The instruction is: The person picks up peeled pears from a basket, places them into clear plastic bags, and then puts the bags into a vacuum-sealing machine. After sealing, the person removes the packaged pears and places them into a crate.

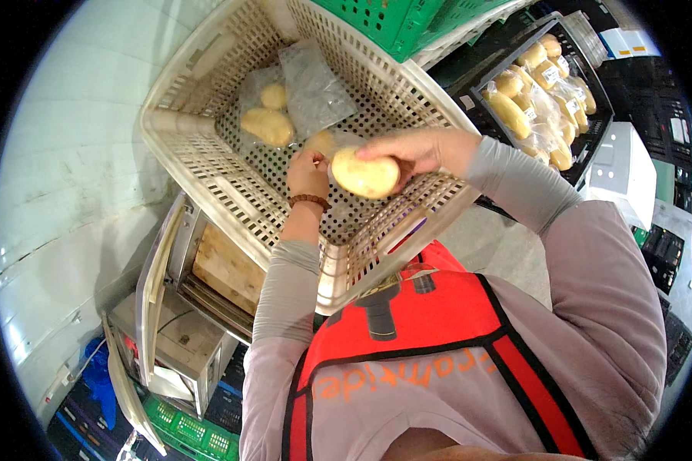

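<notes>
In my right hand [415,154] I grip a large pale potato [365,174] above a white perforated plastic crate [202,167]. Close to its left, my left hand [309,173], with a brown beaded bracelet at the wrist, has its fingers bent at a clear plastic bag [346,138]; whether they pinch the film is hard to see. Another potato [321,142] shows behind my fingers, partly hidden. Deeper in the crate, potatoes [268,127] lie in a clear bag, and a flat clear plastic bag [317,86] lies beside them.
A green plastic crate [380,23] stands at the crate's far edge. To the right, a black crate [602,124] holds several bagged, labelled potatoes, with a white box [623,173] near it. A pale wall [63,144] runs along the left, above a metal cabinet [179,334] and stacked crates.
</notes>
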Motion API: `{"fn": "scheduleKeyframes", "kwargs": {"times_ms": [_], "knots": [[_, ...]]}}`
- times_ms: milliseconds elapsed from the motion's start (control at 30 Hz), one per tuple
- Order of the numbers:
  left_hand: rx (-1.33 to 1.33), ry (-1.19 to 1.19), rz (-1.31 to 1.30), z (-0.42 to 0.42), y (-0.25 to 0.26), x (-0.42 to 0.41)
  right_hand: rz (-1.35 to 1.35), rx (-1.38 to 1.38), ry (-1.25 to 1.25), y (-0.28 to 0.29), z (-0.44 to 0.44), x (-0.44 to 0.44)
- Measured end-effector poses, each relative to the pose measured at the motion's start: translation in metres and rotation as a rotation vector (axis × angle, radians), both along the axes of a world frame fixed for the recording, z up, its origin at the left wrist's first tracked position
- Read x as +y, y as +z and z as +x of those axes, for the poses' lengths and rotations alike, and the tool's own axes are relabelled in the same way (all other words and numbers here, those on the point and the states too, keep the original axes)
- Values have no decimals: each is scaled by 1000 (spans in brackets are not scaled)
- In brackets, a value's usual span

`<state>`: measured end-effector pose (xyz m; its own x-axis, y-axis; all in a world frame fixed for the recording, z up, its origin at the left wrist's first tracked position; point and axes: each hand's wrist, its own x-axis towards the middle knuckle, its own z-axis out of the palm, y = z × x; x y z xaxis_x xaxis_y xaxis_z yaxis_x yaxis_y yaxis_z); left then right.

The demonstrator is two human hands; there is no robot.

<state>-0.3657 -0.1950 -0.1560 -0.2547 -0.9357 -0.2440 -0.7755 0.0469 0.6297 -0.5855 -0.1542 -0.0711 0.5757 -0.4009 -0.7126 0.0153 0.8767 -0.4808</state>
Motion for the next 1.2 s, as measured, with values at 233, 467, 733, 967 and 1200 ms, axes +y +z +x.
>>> {"fn": "scheduleKeyframes", "kwargs": {"times_ms": [233,467,733,967,1200], "knots": [[-110,-74,-130,-13,11,16,177,251,-451,-54,25,18],[-41,-64,-167,-12,-5,28,63,544,-384,-71,56,12],[-53,-97,-22,-24,-10,52,211,540,-601,-122,64,13],[36,-4,-30,-16,-32,39,-256,893,-381,-207,91,8],[122,7,86,-5,1,13,-558,1114,544,-105,68,-15]]}}
